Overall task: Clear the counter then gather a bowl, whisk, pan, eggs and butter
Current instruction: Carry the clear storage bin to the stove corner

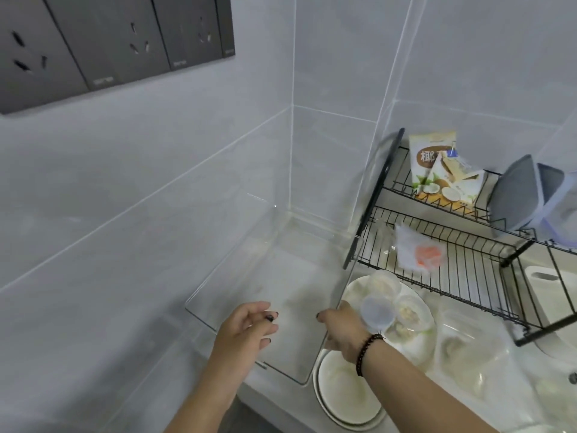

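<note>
Grasping clear bin [281, 276] rim: right hand [342, 334] | left hand [246, 326] released | bin empty

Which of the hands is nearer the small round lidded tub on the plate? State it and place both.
Right. The right hand sits just left of the small lidded tub, almost against it. The left hand is farther left, across the clear bin.

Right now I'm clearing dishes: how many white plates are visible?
2: one plate at the counter's front edge, another behind it under small containers. More may be hidden.
</note>
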`<state>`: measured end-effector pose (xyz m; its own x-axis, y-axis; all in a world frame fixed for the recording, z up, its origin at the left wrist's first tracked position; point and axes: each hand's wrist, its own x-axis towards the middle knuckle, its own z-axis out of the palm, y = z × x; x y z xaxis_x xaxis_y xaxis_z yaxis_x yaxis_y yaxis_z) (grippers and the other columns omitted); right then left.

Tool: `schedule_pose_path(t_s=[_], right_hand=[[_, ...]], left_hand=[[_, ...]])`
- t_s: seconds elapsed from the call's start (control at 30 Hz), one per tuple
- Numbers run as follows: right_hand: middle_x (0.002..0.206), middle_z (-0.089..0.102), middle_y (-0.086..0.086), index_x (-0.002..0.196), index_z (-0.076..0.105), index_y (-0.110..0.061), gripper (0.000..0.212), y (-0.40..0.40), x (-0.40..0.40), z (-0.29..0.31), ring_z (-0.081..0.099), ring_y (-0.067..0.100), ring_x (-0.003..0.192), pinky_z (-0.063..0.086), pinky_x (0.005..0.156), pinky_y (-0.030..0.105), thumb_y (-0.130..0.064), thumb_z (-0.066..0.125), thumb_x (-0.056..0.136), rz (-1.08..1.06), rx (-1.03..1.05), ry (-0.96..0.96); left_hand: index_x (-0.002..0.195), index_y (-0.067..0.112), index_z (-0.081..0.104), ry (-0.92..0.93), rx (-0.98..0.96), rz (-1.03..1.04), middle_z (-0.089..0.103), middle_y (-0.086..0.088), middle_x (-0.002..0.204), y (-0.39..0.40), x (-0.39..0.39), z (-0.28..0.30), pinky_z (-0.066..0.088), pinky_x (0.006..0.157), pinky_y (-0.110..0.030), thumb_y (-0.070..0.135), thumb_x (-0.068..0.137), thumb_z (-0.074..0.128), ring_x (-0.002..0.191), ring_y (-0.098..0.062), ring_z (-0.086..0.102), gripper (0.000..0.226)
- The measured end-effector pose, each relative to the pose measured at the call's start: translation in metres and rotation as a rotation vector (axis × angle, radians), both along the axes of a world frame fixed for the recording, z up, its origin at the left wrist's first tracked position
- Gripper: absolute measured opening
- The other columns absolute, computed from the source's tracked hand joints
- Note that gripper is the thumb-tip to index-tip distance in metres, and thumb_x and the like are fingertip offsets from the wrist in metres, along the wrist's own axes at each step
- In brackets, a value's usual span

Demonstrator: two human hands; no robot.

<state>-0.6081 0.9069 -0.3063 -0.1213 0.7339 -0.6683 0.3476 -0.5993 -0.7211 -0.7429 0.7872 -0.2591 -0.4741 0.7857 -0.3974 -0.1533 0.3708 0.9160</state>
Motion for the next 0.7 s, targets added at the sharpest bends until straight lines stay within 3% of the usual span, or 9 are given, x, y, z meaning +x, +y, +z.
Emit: schedule_pose_path(t_s=[0.13,0.23,0.4,0.47,0.57,0.7], right_hand=[[0.089,0.051,0.018,0.110,0.054,-0.001,0.040,0.007,-0.005,-0.010,0.044,0.023,0.055,0.041,0.045,0.025,0.000,0.040,0.073,-0.059,0.030,-0.036],[0.086,0.059,0.024,0.105,0.060,-0.008,0.043,0.002,-0.006,-0.012,0.051,0.028,0.063,0.043,0.052,0.033,-0.002,0.039,0.067,-0.128,0.066,-0.008],[0.070,0.055,0.009,0.110,0.058,-0.011,0.042,-0.011,-0.010,-0.003,0.044,0.021,0.050,0.034,0.041,0.020,0.009,0.037,0.080,-0.203,0.162,-0.003],[0.074,0.057,0.011,0.115,0.058,-0.015,0.047,-0.017,-0.015,-0.001,0.046,0.023,0.052,0.036,0.043,0.023,0.008,0.037,0.078,-0.229,0.190,0.006],[0.077,0.060,0.010,0.120,0.058,-0.020,0.056,-0.027,-0.018,0.006,0.048,0.025,0.057,0.035,0.045,0.024,0.009,0.035,0.078,-0.242,0.212,-0.002],[0.073,0.054,0.005,0.128,0.053,-0.019,0.057,-0.046,-0.018,0.024,0.042,0.022,0.053,0.032,0.044,0.024,0.012,0.035,0.084,-0.239,0.251,0.003]], left_hand=[[0.106,0.012,0.064,-0.016,0.001,-0.024,0.071,-0.009,0.104,-0.004,-0.015,0.000,0.053,0.088,-0.038,0.005,0.092,0.057,0.093,-0.021,0.070,0.017],[0.103,0.015,0.066,-0.012,0.013,-0.031,0.072,-0.007,0.103,-0.009,-0.026,-0.001,0.054,0.084,-0.035,0.013,0.088,0.064,0.089,-0.018,0.071,0.016],[0.101,0.022,0.068,0.033,0.038,-0.056,0.073,0.001,0.099,-0.021,-0.045,-0.001,0.052,0.079,-0.031,0.016,0.084,0.066,0.094,-0.015,0.070,0.018],[0.100,0.026,0.068,0.084,0.056,-0.061,0.073,0.008,0.096,-0.027,-0.054,0.000,0.052,0.080,-0.031,0.021,0.080,0.067,0.096,-0.013,0.068,0.021],[0.099,0.031,0.068,0.204,0.101,-0.029,0.071,0.013,0.098,-0.035,-0.066,0.003,0.051,0.089,-0.034,0.014,0.090,0.063,0.096,-0.004,0.065,0.021],[0.107,0.028,0.061,0.431,0.161,0.045,0.055,0.015,0.113,-0.044,-0.083,0.007,0.045,0.084,-0.025,0.011,0.091,0.059,0.106,-0.001,0.054,0.024]])
